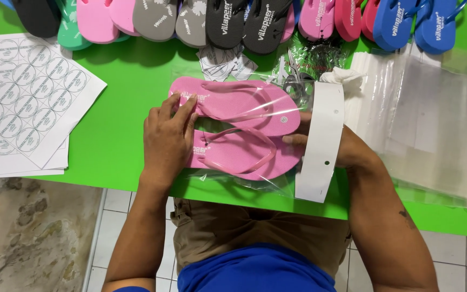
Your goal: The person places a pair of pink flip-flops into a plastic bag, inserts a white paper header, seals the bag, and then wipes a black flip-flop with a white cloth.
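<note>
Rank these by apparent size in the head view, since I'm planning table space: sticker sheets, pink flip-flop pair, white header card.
1. Sticker sheets, partly cut off by the frame.
2. Pink flip-flop pair.
3. White header card.

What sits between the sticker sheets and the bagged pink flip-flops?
Head view: only bare green table between the sticker sheets and the bagged pink flip-flops. The left hand rests on the pair's near end.
</note>
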